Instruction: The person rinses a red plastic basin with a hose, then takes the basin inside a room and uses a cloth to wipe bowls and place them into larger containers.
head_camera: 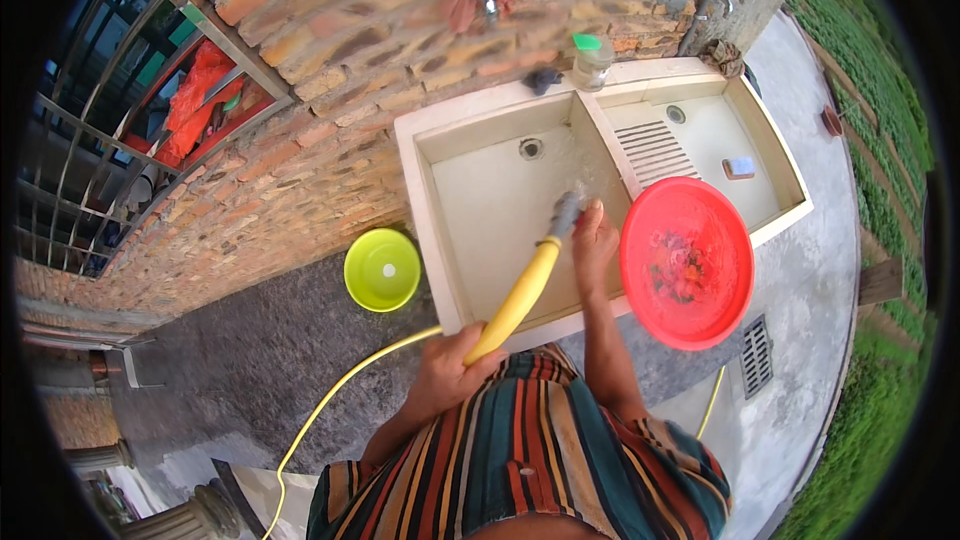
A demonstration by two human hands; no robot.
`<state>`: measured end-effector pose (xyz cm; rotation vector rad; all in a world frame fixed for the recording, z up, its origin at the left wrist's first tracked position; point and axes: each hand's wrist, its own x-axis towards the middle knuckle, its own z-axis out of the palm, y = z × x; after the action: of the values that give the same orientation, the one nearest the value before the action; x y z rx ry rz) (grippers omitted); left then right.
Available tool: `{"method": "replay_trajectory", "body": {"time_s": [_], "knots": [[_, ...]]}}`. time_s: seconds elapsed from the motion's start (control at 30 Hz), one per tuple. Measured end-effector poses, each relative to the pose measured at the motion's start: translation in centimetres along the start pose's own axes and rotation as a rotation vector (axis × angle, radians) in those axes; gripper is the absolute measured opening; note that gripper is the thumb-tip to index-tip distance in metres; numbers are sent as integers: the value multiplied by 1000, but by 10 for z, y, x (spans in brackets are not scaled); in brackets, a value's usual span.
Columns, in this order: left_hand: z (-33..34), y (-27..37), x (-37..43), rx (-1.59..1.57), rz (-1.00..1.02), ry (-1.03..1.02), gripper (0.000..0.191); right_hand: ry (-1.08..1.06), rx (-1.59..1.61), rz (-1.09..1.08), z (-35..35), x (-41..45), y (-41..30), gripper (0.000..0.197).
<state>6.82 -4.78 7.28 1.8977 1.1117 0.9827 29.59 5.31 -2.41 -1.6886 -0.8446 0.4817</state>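
My left hand point(456, 367) grips a yellow hose point(526, 285) near its grey nozzle point(564, 216), which points into the left basin of a pale double sink point(495, 221). Water sprays from the nozzle's end. Just right of the nozzle is my right hand point(595, 251), thumb up and fingers mostly hidden. A bit of red shows between it and the nozzle; whether the hand holds it is unclear. To the right, a red plastic basin point(636, 270) overlaps the sink's front edge, with small dark and reddish pieces point(677, 270) in water.
A lime-green plastic basin point(360, 281) sits left of the sink. The right compartment has a ridged washboard point(656, 154) and a blue-and-brown block point(739, 168). A jar with a green lid point(592, 64) stands on the back rim, below a wall tap point(486, 0). A floor drain grate point(757, 356) lies right.
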Motion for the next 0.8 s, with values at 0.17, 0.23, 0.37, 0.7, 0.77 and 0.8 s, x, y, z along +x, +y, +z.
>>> {"method": "replay_trajectory", "body": {"time_s": [0.17,0.23,0.37,0.7,0.77,0.8], "knots": [[0,-12,4,-6,-93,17,23,-30,-18,-62,4,10,-10,50],[4,-9,7,34,-15,41,22,-8,-47,-7,15,11,1,52],[13,-24,-4,12,-108,-22,19,-228,333,191,3,10,5,50],[4,-97,-29,-157,-419,188,22,-770,195,376,-89,-102,66,27],[9,-97,-31,-181,-446,182,21,-735,302,573,-114,-126,88,30],[10,-98,-34,-179,-435,180,21,-689,417,762,-125,-133,94,34]]}}
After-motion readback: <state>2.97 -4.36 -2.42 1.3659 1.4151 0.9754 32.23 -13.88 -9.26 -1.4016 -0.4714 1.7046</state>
